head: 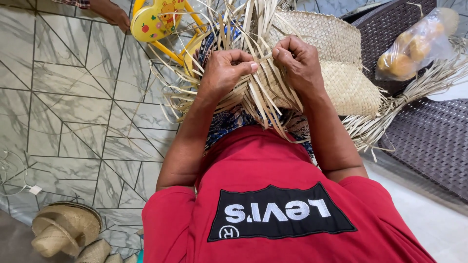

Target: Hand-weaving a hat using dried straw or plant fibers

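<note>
Strips of palm weave [261,92] lie pinched between clenched fingers of left hand [225,70] and right hand [298,61].

Half-woven pale straw piece [265,95], loose strips splaying outward, on lap

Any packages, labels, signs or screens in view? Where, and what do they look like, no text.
Plastic bag: top right on the dark wicker seat, clear, knotted, holding round orange-yellow items.
Shirt patch: bottom centre on the red shirt, black four-sided panel with white lettering.
Chair back: top centre-left, yellow heart shape with cartoon picture.
No signs or screens.
</note>
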